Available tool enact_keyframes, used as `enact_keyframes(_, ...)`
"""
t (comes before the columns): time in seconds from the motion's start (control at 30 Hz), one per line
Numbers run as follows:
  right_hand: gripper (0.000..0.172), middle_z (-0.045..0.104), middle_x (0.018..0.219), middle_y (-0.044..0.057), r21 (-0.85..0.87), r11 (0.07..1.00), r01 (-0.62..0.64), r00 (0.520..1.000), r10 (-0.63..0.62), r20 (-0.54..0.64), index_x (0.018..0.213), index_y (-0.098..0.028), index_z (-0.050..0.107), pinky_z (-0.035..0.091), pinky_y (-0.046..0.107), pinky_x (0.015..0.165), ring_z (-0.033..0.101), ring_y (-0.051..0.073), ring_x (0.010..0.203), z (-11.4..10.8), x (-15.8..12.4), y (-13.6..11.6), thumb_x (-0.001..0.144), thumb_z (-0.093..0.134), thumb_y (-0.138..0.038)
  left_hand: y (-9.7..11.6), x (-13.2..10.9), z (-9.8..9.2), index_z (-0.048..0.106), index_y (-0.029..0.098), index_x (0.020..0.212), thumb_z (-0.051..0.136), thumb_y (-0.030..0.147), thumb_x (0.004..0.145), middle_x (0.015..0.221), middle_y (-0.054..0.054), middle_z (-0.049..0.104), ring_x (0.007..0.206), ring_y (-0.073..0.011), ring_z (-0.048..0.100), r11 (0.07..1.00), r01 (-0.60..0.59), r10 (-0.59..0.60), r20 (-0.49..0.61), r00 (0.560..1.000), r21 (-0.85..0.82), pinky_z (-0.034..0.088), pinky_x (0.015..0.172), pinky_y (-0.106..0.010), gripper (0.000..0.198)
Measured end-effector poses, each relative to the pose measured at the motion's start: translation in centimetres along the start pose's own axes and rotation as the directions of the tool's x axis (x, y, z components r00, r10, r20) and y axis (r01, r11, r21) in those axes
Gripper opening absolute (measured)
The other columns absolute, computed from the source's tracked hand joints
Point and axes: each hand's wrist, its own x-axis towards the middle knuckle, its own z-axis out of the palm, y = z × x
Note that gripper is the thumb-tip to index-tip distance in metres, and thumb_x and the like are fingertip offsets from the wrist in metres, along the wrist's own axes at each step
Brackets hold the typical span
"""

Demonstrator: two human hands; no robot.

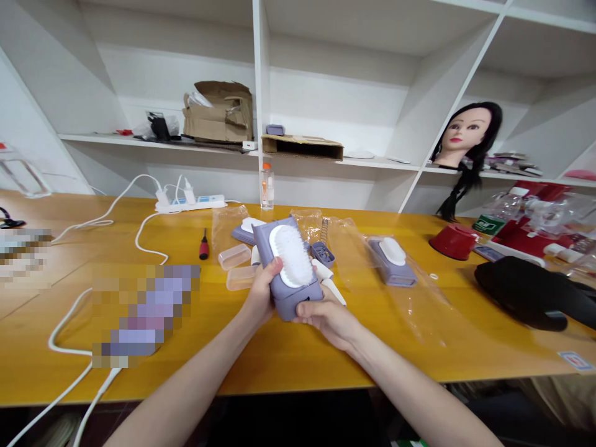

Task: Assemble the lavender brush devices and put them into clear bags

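I hold a purple brush unit (285, 267) with a white bristle pad on top, lifted above the yellow table (288, 354). My left hand (262, 293) grips its left side, thumb on the edge of the white pad. My right hand (326, 316) is wrapped under its near end, fingers curled beneath. A second purple unit (392, 261) with a white pad lies to the right inside a clear plastic bag. A third purple unit (246, 231) shows partly behind the held one.
A red-handled screwdriver (203, 244), clear plastic caps (234, 256), a small spring part (322, 251) and empty bags lie around. A power strip (190, 203) with white cables, a bottle (267, 186), a red bowl (454, 241), a black object (526, 292) and a mannequin head (465, 133) stand farther off.
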Motion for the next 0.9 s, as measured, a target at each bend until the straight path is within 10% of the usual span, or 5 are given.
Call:
enact_keyframes(0.23,0.022,0.056,0.053,-0.004,-0.125,0.983,0.138,0.989,-0.129,0.078,0.07,-0.014,0.064,0.037,0.021,0.044,0.046,0.008,0.045,0.1,0.0,-0.4,0.052,0.076,-0.019,0.0,-0.6,0.0,0.062,0.014,0.095,0.072,0.051,0.053,0.091,-0.012,0.07,0.095,-0.0332,0.062,1.0,0.005,-0.005,0.08,0.997,-0.002,0.052,0.078,-0.042,0.057)
enact_keyframes(0.43,0.062,0.068,0.091,0.0,0.004,0.986,0.167,0.985,-0.167,0.039,0.101,-0.021,0.063,0.045,0.028,0.074,0.059,0.016,0.081,1.2,-0.5,-0.2,0.042,0.079,-0.013,0.0,-0.6,0.0,0.063,0.014,0.095,0.07,0.056,0.054,0.095,-0.013,0.069,0.096,-0.0345,0.062,0.999,-0.013,0.018,0.174,0.985,-0.03,0.052,0.078,-0.044,0.059)
enact_keyframes(0.9,0.056,0.068,0.094,-0.001,-0.074,0.987,0.142,0.977,-0.127,0.17,0.101,-0.024,0.065,0.045,0.029,0.079,0.059,0.017,0.087,1.4,-0.8,0.1,0.048,0.077,-0.011,0.2,-0.9,-0.7,0.064,0.013,0.092,0.07,0.054,0.055,0.085,-0.012,0.071,0.093,-0.0354,0.063,0.997,-0.064,0.057,0.177,0.983,0.032,0.052,0.078,-0.045,0.055)
